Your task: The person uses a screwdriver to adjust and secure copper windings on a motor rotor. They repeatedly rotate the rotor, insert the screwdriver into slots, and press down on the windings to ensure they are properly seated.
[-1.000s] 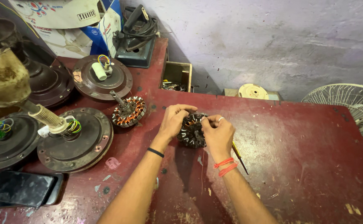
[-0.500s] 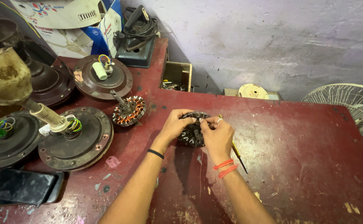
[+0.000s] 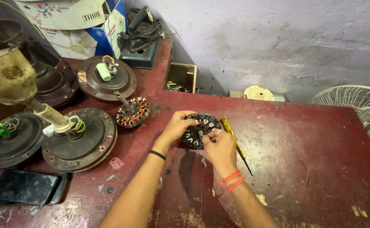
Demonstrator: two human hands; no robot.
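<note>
Both hands, the left hand (image 3: 177,126) and right hand (image 3: 219,145), now hold the dark stator (image 3: 199,130) lowered flatter on the worktop (image 3: 303,169), beside the yellow screwdriver (image 3: 231,133).

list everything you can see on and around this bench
stator core: 1, dark, bench middle, held in both hands
screwdriver: 1, yellow handle, right of the core
copper-wound stator: 1, orange, left of the core
fan motor housings: about 5, brown, left side
phone: 1, black, near left corner
clothes iron: 1, dark, far left
cardboard boxes: white and blue, far left
table fan guard: 1, white, right edge
bench: 1, red
left hand: on the core
right hand: on the core
</note>
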